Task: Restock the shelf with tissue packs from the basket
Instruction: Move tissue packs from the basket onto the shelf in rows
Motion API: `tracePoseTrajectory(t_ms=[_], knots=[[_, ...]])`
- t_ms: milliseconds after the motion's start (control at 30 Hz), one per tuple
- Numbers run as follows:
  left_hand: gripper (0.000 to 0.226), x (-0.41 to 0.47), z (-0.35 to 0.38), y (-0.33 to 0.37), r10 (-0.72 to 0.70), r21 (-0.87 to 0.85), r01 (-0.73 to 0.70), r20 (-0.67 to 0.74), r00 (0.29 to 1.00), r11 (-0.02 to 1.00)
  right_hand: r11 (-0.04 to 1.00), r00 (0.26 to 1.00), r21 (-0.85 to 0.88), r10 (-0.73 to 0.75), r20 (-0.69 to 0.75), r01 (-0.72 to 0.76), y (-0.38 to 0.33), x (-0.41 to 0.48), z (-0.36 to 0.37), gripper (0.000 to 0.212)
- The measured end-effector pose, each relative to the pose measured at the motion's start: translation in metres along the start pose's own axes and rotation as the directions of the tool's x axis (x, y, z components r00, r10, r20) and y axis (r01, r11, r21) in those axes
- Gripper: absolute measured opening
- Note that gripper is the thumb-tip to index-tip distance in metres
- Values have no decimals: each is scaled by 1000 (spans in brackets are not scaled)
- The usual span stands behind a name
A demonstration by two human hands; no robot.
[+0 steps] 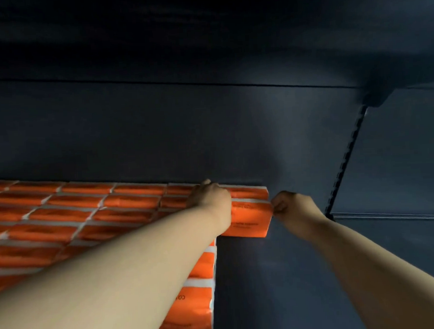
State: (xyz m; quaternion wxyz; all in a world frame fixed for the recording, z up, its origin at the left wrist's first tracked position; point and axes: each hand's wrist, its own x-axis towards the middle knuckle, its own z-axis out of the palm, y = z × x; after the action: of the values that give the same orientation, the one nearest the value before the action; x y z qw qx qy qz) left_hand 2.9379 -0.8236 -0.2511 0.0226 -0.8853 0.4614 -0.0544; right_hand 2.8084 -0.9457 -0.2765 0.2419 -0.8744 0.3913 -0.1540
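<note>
Across a dark blue shelf (304,260), rows of orange tissue packs (87,214) filling the left side up to the back wall. Stretched in from below, both bare forearms, nearly straight. At the rows' right end, near the back, one tissue pack (249,219) lying flat. Knuckles-up over its left end, the left hand (210,197), fingers bent out of sight, grip impossible to tell. At its right edge, the right hand (292,207), narrowly pinching the wrapper.
</note>
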Motion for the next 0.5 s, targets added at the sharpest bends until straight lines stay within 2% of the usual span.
tracePoseTrajectory(t_ms=[100,300,500], knots=[[45,0,-5,-4,-7,-9,7,-43,999,1000,999,998,4,44,-39,-44,-1,1,1,22],[50,-19,-19,-13,73,-80,-80,-89,993,994,995,995,-16,96,-32,-97,-7,-9,-9,34],[53,-68,-35,-30,130,-178,-143,-81,988,974,998,999,-51,19,-49,-22,-42,-46,-27,32]])
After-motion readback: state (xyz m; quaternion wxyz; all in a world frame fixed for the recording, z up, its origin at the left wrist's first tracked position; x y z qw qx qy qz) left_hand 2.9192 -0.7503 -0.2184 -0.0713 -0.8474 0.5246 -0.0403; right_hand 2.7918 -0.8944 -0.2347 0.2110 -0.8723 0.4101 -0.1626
